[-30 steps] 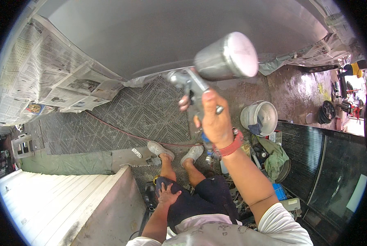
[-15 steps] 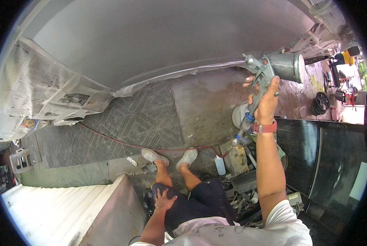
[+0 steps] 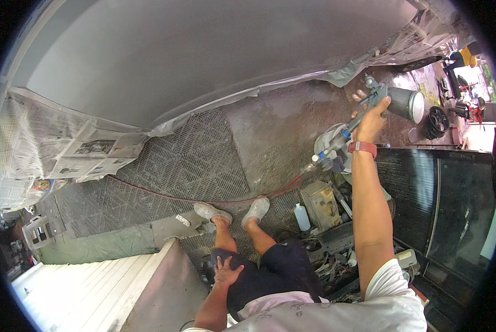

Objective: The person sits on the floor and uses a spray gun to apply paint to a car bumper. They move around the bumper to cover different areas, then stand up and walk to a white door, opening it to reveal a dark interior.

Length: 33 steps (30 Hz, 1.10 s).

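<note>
My right hand (image 3: pixel 373 122) is wrapped round the handle of a grey metal spray gun (image 3: pixel 372 105), held out at the right. The gun's round cup (image 3: pixel 406 104) points to the right, its pale end outward. From the base of the handle a red air hose (image 3: pixel 248 199) drops and runs left along the floor. Beyond the gun stands a large grey panel (image 3: pixel 215 55), masked along its lower edge with newspaper and film (image 3: pixel 87 138). My left hand (image 3: pixel 224 272) lies on my thigh with its fingers spread, holding nothing.
A pale plastic bottle (image 3: pixel 301 217) stands by a worn box (image 3: pixel 320 205) and a heap of loose parts near my feet. Dark panels (image 3: pixel 425 199) lean at right; a white ribbed surface (image 3: pixel 93 282) is at lower left. Another person (image 3: pixel 463 60) is at far right.
My right hand has moved right with the spray gun, further from the grey panel's middle. The hose has shifted along with it. My left hand stays on my thigh.
</note>
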{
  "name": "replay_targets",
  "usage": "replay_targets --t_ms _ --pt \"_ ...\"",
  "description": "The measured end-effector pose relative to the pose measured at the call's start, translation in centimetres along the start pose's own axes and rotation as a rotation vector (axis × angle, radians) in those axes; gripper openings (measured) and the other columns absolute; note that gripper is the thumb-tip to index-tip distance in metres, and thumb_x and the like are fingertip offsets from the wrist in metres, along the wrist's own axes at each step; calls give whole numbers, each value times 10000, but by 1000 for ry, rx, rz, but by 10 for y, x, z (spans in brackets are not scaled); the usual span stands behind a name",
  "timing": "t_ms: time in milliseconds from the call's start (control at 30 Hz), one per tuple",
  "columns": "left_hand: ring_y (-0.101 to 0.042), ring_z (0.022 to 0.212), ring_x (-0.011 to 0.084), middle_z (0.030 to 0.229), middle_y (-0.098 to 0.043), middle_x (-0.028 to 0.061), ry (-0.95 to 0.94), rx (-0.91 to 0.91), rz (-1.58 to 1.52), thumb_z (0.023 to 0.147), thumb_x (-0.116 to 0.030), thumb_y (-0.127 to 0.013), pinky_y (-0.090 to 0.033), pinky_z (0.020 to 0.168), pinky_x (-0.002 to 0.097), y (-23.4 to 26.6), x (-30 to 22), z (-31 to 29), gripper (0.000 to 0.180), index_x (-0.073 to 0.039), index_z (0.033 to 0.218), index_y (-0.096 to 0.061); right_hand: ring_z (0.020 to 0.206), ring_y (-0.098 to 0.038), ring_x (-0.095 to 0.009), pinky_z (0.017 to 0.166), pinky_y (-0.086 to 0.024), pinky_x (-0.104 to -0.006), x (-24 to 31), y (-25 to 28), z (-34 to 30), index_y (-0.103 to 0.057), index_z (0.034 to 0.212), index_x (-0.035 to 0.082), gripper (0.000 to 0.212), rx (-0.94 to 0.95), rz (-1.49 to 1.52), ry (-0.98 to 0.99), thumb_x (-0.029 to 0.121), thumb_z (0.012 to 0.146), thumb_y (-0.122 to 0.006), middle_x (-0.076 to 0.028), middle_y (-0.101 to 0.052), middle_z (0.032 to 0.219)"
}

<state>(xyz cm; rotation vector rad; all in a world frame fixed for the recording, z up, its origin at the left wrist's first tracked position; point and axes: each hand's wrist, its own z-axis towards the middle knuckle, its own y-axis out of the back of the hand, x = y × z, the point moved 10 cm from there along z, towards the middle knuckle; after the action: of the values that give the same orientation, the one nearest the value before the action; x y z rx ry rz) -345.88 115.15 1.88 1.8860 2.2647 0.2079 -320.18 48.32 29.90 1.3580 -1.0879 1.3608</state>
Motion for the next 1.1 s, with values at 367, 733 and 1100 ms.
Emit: replay_targets --t_ms 367,733,1100 --pt "-145 1569 507 1753 -46 176 4 -10 71 859 -760 -635 -250 1266 547 6 -18 -6 918 -352 1623 -332 898 -711 -164 771 -578 -353 -69 -104 -262 -525 1532 103 491 851 29 150 340 1106 -461 -68 -745 1035" --pt "-101 1596 444 1768 -9 70 57 25 163 871 -720 -656 -300 1227 625 -11 -22 -4 885 -395 1620 -316 961 -709 -416 839 -571 -465 -107 -190 -361 -679 1271 46 454 1123 16 149 414 1008 -640 -222 -734 1078" --pt "-81 1602 437 1770 -4 52 82 28 147 862 -706 -681 -308 1214 644 -6 -28 -7 873 -411 1608 -337 864 -668 -114 840 -562 -322 -128 -132 -177 -515 1554 144 493 830 -199 292 348 1106 -497 -50 -737 981"
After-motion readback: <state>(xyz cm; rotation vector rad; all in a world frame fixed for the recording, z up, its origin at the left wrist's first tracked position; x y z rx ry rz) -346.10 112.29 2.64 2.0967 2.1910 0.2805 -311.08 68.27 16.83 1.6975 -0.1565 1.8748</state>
